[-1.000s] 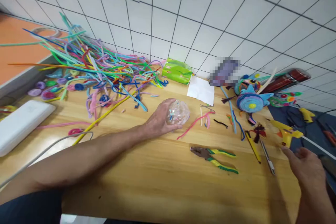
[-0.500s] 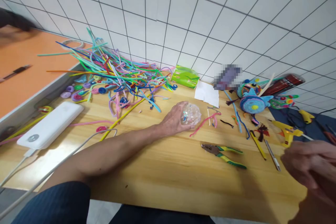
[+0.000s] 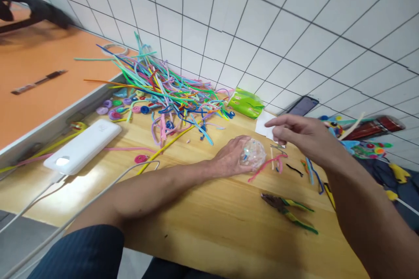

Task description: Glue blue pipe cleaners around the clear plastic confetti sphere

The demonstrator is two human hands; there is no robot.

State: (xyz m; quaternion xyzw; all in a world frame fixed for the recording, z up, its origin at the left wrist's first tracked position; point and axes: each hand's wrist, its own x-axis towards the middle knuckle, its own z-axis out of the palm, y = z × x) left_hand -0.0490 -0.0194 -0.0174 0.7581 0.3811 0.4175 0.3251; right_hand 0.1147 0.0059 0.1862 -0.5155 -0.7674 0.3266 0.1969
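My left hand (image 3: 231, 157) is wrapped around the back of a clear, roundish ball-like object (image 3: 253, 155) with shiny flecks, low over the wooden table. Past it my right hand (image 3: 303, 135) hovers with the index finger stretched out and the thumb apart, nothing visible in it. Its fingertips overlap a white sheet of paper (image 3: 262, 125) from my view. Below them lie what look like small scissors (image 3: 276, 145), partly covered, and a bent pink pipe cleaner (image 3: 266, 167). Pliers with green and yellow handles (image 3: 288, 212) rest nearer to me.
A heap of coloured pipe cleaners (image 3: 170, 87) spreads along the wall, with small coiled discs (image 3: 115, 114) at its left. A white power bank (image 3: 83, 146) trails a cable across my left forearm. A green packet (image 3: 246, 103) and a phone (image 3: 303, 107) are at the back.
My right hand has swung in from the far right to above the paper and scissors. The left hand keeps its hold on the clear ball. The whole view has shifted somewhat.
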